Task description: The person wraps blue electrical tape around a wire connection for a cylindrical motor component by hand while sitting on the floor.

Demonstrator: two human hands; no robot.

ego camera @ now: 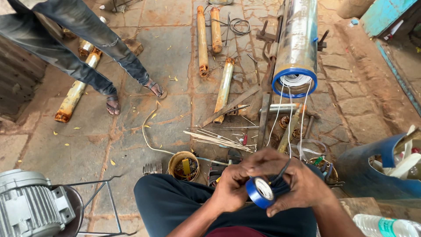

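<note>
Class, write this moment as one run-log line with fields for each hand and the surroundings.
left hand: grips blue tape roll | right hand: on roll, black wire over fingers | ahead: steel cylinder, small tin

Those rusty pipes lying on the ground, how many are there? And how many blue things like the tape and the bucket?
Rusty pipes: 5
Blue tape rolls: 1, held in both hands
Blue buckets: 1
Total: 7
</note>
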